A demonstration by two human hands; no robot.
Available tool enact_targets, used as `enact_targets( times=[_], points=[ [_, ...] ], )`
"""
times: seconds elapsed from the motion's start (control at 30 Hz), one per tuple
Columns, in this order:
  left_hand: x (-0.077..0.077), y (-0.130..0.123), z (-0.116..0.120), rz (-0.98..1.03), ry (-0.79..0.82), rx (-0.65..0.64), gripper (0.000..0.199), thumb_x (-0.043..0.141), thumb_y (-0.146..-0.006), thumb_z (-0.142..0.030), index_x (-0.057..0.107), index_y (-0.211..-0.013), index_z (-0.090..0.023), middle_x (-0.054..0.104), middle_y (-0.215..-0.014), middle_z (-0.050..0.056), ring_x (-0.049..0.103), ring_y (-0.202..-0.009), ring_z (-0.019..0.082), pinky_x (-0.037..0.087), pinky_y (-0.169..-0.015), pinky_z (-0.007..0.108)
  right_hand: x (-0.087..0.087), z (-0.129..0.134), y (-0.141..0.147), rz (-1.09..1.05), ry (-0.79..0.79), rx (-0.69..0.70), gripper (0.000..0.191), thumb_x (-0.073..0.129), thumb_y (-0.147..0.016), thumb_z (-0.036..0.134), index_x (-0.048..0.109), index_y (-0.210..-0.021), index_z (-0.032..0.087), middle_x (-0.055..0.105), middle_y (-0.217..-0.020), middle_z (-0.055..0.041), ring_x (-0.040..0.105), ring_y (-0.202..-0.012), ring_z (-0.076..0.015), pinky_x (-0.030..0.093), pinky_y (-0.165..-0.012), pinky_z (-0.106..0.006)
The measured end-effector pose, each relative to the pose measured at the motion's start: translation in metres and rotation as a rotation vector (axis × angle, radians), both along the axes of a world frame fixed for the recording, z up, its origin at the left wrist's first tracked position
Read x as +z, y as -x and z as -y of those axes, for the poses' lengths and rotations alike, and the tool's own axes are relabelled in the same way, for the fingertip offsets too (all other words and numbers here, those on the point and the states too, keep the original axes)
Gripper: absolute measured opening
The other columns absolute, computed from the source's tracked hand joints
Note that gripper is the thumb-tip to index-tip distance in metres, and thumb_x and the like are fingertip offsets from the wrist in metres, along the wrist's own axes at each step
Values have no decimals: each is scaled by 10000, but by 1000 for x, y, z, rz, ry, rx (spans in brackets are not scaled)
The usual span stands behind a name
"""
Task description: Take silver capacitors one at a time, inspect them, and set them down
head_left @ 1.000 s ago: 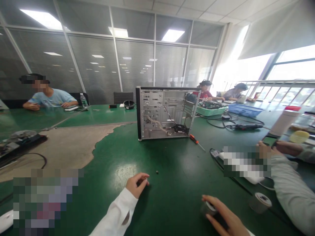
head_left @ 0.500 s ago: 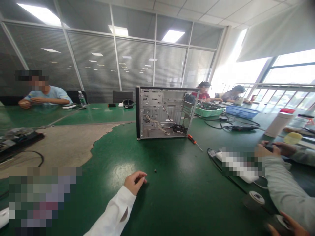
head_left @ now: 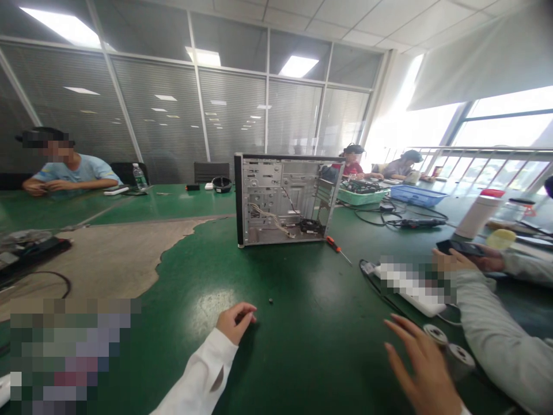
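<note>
My left hand (head_left: 235, 323) rests on the green table (head_left: 302, 357), its fingers loosely curled and the thumb slightly apart, nothing visible in them. Just right of its fingertips lies a tiny dark piece (head_left: 271, 301), too small to name. With fingers spread, my right hand (head_left: 421, 366) hovers at the lower right, holding nothing. Beside it stand two round cans with pale tops, one can (head_left: 435, 334) behind the other can (head_left: 461, 358). Further back, an open computer case (head_left: 298, 199) stands upright, with a fan and loose wires inside. An orange-handled screwdriver (head_left: 333, 244) lies by its lower right corner.
A white power strip (head_left: 417, 291) with a cable lies to the right. There, a co-worker's hands hold a phone (head_left: 466, 248), near a white bottle (head_left: 479, 213). Behind are a green basket (head_left: 363, 197) and a blue basket (head_left: 417, 196). Other people sit around the table.
My right hand has let go of the can at the lower right and moved up and left, fingers spreading. The two cans now stand closer together. My left hand stays put.
</note>
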State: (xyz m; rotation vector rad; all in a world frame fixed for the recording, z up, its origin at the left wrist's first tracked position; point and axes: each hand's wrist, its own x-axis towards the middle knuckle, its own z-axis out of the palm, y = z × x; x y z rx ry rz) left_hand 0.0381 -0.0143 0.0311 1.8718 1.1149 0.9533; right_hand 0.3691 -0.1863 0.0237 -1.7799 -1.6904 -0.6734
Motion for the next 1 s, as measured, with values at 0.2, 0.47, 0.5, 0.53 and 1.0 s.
enact_targets(
  times=[0.2, 0.47, 0.5, 0.53, 1.0],
  points=[
    [0, 0, 1, -7, -16, 17, 149, 482, -658, -232, 592, -725, -158, 640, -576, 13, 600, -575, 145, 462, -589, 243, 13, -85, 104, -77, 389, 495, 522, 397, -705, 143, 284, -1213, 192, 324, -1230, -111, 383, -1059, -214, 363, -852, -353],
    [-1, 2, 0, -10, -32, 17, 141, 478, -655, -211, 588, -729, -165, 642, -574, 8, 598, -586, 148, 462, -590, 245, 0, -159, 155, -20, 314, 678, 345, 350, -733, 57, 513, -1004, 198, 544, -916, -72, 458, -853, -164, 408, -740, -299],
    [-1, 2, 1, -14, -36, 13, 143, 478, -657, -214, 588, -731, -163, 642, -578, 11, 597, -588, 148, 460, -589, 246, -2, -160, 154, -19, 299, 691, 310, 336, -749, 64, 541, -944, 191, 550, -881, -70, 462, -828, -157, 415, -722, -285],
    [-1, 2, 1, -17, -39, 9, 144, 478, -660, -219, 588, -733, -161, 642, -581, 14, 596, -590, 149, 457, -587, 246, -3, -158, 152, -17, 288, 700, 291, 324, -763, 71, 556, -895, 186, 551, -861, -69, 464, -814, -153, 420, -707, -275],
    [118, 4, 81, 466, 161, -343, 238, 537, -597, -407, 544, -771, -244, 606, -844, 16, 533, -833, 237, 432, -721, 377, 12, -27, -10, 24, 79, 175, 263, 432, -741, 307, 531, -963, 205, 585, -915, -56, 544, -835, -174, 425, -756, -283]
  ],
)
